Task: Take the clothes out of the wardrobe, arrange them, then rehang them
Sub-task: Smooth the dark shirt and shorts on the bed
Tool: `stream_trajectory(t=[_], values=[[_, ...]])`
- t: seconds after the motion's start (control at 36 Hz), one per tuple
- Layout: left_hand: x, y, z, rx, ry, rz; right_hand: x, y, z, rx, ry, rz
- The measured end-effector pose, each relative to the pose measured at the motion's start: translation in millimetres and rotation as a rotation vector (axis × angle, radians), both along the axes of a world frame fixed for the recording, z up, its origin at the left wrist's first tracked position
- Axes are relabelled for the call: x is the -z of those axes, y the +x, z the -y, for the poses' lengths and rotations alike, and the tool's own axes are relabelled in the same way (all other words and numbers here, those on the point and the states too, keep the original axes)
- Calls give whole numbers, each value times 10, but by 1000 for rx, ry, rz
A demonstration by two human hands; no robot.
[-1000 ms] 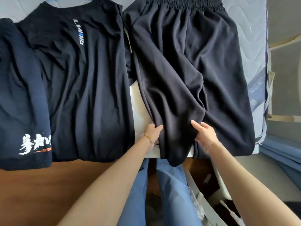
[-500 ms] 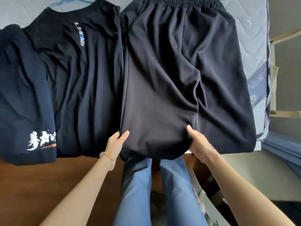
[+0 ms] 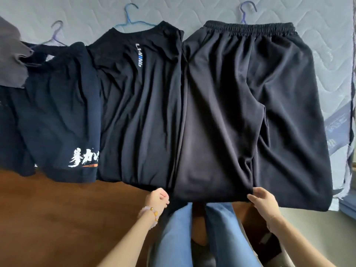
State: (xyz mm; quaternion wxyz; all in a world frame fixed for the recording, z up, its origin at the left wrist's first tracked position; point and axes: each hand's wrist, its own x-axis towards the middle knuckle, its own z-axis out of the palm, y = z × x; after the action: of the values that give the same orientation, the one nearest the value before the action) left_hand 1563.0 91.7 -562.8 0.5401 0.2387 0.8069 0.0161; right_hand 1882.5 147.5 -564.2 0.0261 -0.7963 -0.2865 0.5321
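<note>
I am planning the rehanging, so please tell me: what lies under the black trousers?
A purple hanger pokes its hook out past the waistband of the trousers; its body is covered. The grey mattress shows around them. Anything else beneath is hidden.

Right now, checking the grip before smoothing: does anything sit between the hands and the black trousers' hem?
Nothing visible does. The left hand and right hand both grip the near hem of the black trousers, one at each corner of that leg.
</note>
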Motion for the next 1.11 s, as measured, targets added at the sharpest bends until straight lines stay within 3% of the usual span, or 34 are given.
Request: stream_trajectory(t=[0.11, 0.31, 0.5, 0.78, 1.11], values=[[44, -150, -2, 26, -18, 20, -47, -104, -21, -110, 53, 173], [-117, -491, -184, 53, 28, 105, -282, -399, -30, -40, 142, 328], [-640, -1091, -439, 113, 162, 149, -738, -944, -21, -11, -22, -2], [-1304, -1751, -372, 26, 243, 141, -1281, -1573, 265, 18, 36, -83], [-1385, -1532, 12, 69, 136, 175, -1492, -1413, 452, 251, 85, -142]])
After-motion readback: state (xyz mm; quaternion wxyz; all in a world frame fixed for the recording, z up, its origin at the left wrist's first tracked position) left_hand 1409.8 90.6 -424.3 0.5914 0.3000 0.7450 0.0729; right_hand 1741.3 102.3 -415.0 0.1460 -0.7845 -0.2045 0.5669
